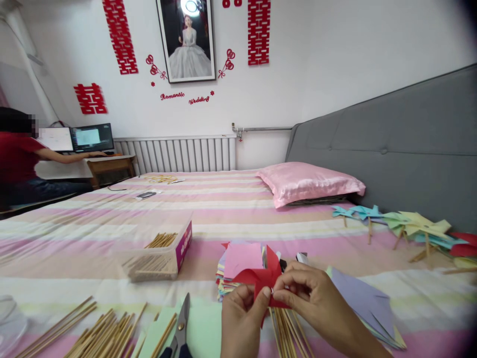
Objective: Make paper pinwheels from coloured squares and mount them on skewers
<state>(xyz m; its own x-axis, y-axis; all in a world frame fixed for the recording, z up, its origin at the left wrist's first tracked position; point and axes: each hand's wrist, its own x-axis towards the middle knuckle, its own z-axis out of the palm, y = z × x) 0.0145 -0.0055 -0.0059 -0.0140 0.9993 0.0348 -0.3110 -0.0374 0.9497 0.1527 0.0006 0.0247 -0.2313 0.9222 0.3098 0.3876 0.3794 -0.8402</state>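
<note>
My left hand and my right hand meet over the near edge of the bed, both pinched on a folded red paper pinwheel. The fingertips press together at its centre, where a small metal pin shows. Behind the pinwheel lies a stack of coloured paper squares, with a pink sheet on top. Wooden sticks lie under my hands.
A clear plastic box of sticks stands to the left. Loose sticks, scissors and green paper lie in front. Finished pinwheels sit by the grey headboard near a pink pillow. A person in red sits at a desk far left.
</note>
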